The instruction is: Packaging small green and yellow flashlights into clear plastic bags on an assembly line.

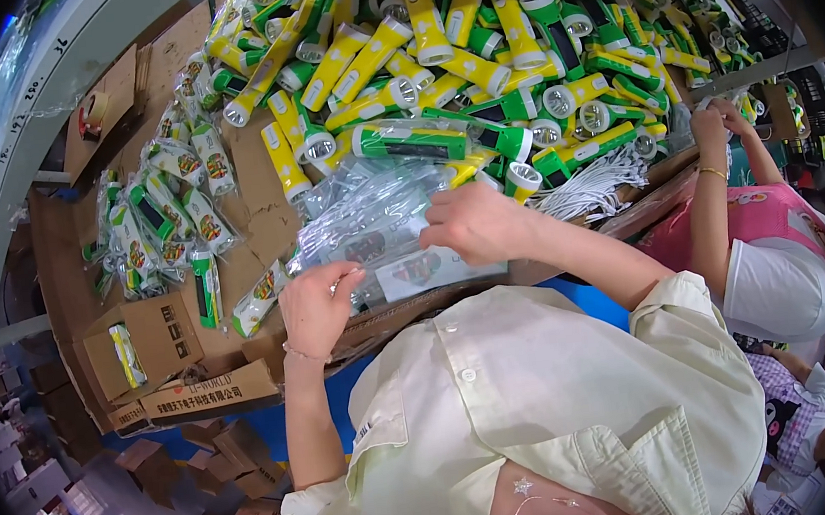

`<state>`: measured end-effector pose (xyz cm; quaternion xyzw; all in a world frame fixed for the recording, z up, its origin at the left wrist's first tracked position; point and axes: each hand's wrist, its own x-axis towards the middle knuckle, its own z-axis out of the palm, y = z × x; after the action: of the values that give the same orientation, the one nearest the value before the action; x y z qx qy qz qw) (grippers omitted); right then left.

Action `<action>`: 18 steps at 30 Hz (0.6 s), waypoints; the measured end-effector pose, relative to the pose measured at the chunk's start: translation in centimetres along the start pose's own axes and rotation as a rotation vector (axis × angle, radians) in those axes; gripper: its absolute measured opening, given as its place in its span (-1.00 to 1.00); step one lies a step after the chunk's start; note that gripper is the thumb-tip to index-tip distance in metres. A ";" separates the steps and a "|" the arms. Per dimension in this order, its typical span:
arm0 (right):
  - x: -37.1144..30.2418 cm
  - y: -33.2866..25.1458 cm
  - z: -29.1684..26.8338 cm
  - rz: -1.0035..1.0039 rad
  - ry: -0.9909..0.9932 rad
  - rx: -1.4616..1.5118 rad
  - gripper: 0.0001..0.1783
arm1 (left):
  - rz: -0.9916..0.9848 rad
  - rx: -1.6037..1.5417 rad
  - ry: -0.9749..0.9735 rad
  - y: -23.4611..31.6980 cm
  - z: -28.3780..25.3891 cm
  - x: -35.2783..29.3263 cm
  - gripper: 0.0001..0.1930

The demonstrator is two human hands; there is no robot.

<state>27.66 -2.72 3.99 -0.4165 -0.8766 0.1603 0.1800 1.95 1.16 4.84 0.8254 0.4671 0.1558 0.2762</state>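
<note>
Clear plastic bags (366,202) lie in a loose stack in front of me, some with printed patches. My right hand (477,222) is over the stack's right side, its fingers curled and closed on the edge of a bag. On the near left side, my left hand (319,305) pinches thumb and fingers together at the bag's other edge. Just beyond the bags, a green-and-white flashlight (410,141) in clear wrapping lies at the front of a big heap of yellow and green flashlights (429,29).
Bagged flashlights (166,208) are piled on the cardboard at left, near a small open carton (140,346). White cables (591,183) lie bundled to the right of the bags. A co-worker in a pink apron (761,221) works at my right. Metal rails frame the table.
</note>
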 end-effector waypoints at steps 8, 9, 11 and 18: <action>2.4 -1.0 -0.1 -0.100 0.033 -0.050 -0.65 | -0.225 0.221 -0.144 1.4 0.7 1.5 -0.78; 2.5 -0.7 0.0 -0.096 0.030 -0.052 -0.65 | -0.194 0.018 -0.040 1.8 0.3 1.7 -0.81; 2.8 -0.2 0.1 -0.117 0.037 -0.054 -0.80 | -0.116 -0.228 0.163 2.6 0.7 2.4 -0.88; 3.7 0.8 -0.7 -0.046 0.016 0.002 -0.62 | 0.007 0.060 0.028 1.1 0.9 3.0 -0.89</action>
<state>26.33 0.72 4.92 -0.3971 -0.8844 0.1539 0.1911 4.76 2.99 4.78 0.8327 0.4724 0.1542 0.2445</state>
